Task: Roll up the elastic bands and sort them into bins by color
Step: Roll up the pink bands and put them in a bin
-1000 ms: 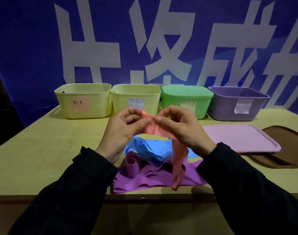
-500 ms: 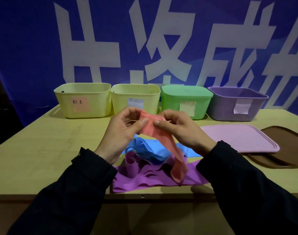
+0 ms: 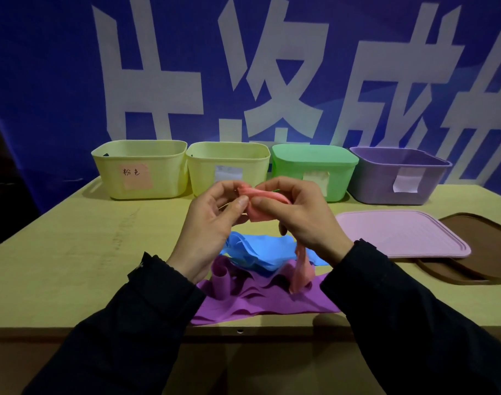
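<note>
Left hand (image 3: pixel 212 223) and right hand (image 3: pixel 300 220), raised above the table (image 3: pixel 72 252), both pinch closed on the started coil of the pink band (image 3: pixel 262 205), whose free tail hangs toward 6 o'clock over the purple band (image 3: pixel 257 303) and blue band (image 3: pixel 260 249). The band appears light, limp and stretchy, so it is best gripped at the coil's 2 ends, thumbs keeping tension; the pink-labelled bin (image 3: pixel 141 169) stands at 10 o'clock.

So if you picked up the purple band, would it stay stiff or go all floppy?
Probably floppy: the purple band lies in soft waves and a loose curl on the table. It likely weighs little, being thin like the pink band drooping from the hands. It might slide rather than roll, since it lies mostly flat.
</note>
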`<state>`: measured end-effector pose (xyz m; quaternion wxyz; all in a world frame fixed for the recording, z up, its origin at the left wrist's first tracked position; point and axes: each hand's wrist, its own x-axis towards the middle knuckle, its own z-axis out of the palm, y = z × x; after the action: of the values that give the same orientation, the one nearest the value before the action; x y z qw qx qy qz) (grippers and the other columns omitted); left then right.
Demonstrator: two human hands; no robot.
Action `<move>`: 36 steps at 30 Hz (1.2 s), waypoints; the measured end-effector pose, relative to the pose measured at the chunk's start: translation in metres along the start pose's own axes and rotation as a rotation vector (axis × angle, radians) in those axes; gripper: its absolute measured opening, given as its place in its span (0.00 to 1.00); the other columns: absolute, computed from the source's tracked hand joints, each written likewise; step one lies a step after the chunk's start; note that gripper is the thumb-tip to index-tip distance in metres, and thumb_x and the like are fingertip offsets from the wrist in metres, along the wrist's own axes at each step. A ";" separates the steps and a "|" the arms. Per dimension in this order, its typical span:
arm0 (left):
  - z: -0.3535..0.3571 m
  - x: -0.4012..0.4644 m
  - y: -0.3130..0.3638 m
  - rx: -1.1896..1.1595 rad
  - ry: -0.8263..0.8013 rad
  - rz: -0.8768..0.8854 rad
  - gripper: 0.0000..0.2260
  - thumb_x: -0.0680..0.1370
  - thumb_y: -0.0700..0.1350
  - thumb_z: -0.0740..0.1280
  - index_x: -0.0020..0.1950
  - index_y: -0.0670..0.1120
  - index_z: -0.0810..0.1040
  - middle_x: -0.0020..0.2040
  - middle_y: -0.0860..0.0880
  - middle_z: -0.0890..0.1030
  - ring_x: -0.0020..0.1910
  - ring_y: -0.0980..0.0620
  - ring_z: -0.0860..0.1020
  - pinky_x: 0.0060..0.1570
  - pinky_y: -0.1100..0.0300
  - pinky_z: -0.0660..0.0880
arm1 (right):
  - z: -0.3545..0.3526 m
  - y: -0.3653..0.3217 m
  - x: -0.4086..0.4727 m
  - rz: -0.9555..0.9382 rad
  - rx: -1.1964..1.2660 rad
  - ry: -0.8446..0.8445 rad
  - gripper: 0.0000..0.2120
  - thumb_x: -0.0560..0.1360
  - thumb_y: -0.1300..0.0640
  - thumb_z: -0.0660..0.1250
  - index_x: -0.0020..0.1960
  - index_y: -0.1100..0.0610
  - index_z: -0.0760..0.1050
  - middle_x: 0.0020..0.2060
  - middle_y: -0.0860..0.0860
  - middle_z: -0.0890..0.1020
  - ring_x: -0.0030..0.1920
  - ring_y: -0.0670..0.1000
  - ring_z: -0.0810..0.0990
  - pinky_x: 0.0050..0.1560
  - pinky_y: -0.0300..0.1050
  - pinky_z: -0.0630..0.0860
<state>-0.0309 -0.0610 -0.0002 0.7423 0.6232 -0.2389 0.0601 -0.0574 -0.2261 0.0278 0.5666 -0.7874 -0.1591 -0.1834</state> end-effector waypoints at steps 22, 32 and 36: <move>-0.005 -0.001 0.005 -0.051 0.017 -0.002 0.14 0.69 0.45 0.76 0.51 0.46 0.77 0.45 0.48 0.84 0.44 0.48 0.82 0.41 0.57 0.80 | -0.008 0.010 0.003 -0.012 -0.018 -0.113 0.07 0.75 0.55 0.74 0.43 0.57 0.78 0.38 0.55 0.84 0.39 0.53 0.82 0.41 0.48 0.77; -0.003 -0.005 0.007 -0.203 -0.027 -0.044 0.10 0.72 0.41 0.73 0.52 0.43 0.80 0.47 0.47 0.84 0.46 0.51 0.83 0.45 0.57 0.80 | -0.008 0.006 0.001 0.020 0.099 -0.118 0.06 0.78 0.60 0.71 0.50 0.63 0.80 0.31 0.53 0.77 0.26 0.50 0.70 0.26 0.43 0.69; 0.003 -0.007 0.006 -0.164 -0.029 -0.013 0.07 0.79 0.39 0.68 0.55 0.43 0.82 0.49 0.48 0.84 0.47 0.51 0.82 0.44 0.59 0.80 | -0.001 0.006 0.001 -0.036 0.093 -0.040 0.05 0.77 0.59 0.73 0.52 0.58 0.81 0.32 0.58 0.77 0.25 0.50 0.71 0.26 0.44 0.69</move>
<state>-0.0400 -0.0611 0.0029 0.7877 0.5626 -0.2497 0.0261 -0.0540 -0.2289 0.0238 0.5961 -0.7606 -0.1928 -0.1702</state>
